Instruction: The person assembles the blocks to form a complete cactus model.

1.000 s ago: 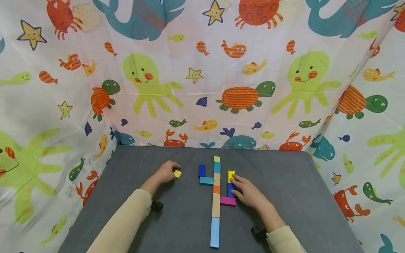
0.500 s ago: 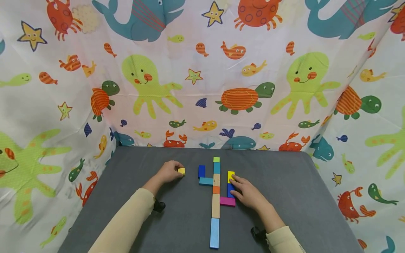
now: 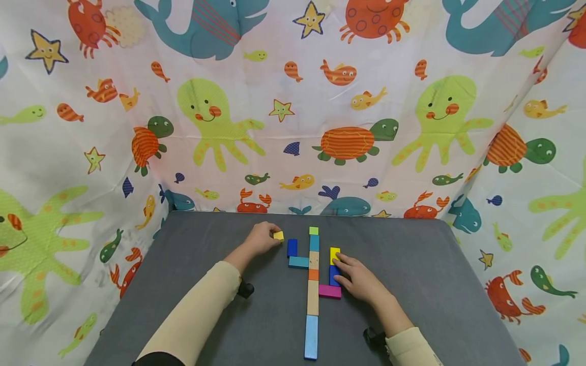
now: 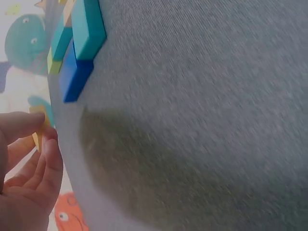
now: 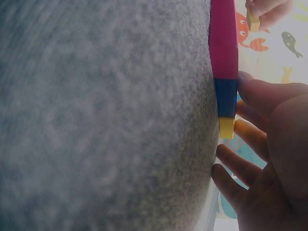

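My left hand [image 3: 260, 240] pinches a small yellow block [image 3: 279, 235] between thumb and fingers, just left of an upright blue block [image 3: 292, 248]. That blue block meets a teal block [image 3: 299, 262] joined to the left side of a long column. In the left wrist view the pinched block shows edge-on, above the table. My right hand [image 3: 361, 280] rests with spread, relaxed fingers at another yellow block [image 3: 334, 252] and a blue block [image 3: 333, 276] below it. A magenta block [image 3: 329, 291] links these to the column; the right wrist view shows fingertips beside the three.
The column runs up the grey table [image 3: 412, 295]: light blue block [image 3: 311, 337], long wooden block [image 3: 313, 297], orange block [image 3: 313, 274], shorter wooden block [image 3: 313, 260], teal block [image 3: 314, 243], green block [image 3: 313, 230]. A sea-animal curtain [image 3: 270, 147] hangs behind.
My left hand has moved right and away from me with the yellow block, coming near the upright blue block. The right hand stays in place at its blocks.
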`<state>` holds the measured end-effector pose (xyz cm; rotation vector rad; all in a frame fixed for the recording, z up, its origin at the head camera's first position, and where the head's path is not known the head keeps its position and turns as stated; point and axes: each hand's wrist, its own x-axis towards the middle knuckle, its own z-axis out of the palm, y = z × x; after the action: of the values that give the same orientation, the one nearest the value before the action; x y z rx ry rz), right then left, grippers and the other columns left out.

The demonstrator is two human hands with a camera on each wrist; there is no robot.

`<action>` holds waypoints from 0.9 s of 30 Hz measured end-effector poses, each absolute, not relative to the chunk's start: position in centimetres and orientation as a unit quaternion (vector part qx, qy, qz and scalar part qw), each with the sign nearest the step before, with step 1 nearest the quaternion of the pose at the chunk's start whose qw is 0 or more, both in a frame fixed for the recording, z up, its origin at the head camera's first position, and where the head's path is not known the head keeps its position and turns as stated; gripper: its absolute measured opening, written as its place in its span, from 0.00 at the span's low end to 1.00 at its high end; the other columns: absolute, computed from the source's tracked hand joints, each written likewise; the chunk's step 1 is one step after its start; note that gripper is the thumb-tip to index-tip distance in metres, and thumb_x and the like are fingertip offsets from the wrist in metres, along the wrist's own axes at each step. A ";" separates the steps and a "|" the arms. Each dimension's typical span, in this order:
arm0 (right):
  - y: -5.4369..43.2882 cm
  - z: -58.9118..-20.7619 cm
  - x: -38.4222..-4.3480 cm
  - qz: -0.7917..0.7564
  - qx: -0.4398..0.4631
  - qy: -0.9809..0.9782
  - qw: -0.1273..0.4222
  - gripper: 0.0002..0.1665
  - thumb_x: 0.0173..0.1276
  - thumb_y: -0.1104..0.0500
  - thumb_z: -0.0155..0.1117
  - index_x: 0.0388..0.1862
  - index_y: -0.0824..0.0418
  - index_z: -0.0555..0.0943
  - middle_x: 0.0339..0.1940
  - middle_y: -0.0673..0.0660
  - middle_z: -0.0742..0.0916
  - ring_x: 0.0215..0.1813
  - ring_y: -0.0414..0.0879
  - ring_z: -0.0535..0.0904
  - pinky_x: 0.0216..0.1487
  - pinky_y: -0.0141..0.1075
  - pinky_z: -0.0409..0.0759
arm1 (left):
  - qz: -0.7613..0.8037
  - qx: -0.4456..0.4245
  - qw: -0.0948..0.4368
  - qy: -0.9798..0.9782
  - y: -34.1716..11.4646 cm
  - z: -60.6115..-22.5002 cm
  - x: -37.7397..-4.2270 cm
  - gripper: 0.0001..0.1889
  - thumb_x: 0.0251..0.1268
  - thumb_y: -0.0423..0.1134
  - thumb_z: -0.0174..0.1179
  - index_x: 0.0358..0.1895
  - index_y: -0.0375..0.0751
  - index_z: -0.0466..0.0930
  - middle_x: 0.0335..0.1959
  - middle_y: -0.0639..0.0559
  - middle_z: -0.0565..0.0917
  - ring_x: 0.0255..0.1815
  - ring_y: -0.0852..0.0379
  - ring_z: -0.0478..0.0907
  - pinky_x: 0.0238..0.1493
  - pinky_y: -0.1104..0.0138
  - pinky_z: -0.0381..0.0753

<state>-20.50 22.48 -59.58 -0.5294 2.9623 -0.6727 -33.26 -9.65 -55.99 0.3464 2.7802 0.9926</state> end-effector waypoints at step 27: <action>22.6 -59.4 -20.7 -0.215 -0.175 0.960 0.040 0.34 0.74 0.47 0.63 0.75 0.56 0.70 0.79 0.58 0.68 0.77 0.59 0.65 0.72 0.55 0.67 | 0.303 0.108 0.060 0.945 -4.9 -57.4 -34.4 0.17 0.70 0.34 0.63 0.60 0.38 0.82 0.57 0.41 0.79 0.54 0.46 0.76 0.61 0.55 0.78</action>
<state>-20.66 22.61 -59.37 -0.5360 2.9412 -0.6588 -34.38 -4.93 -57.45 0.3255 2.8612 0.9180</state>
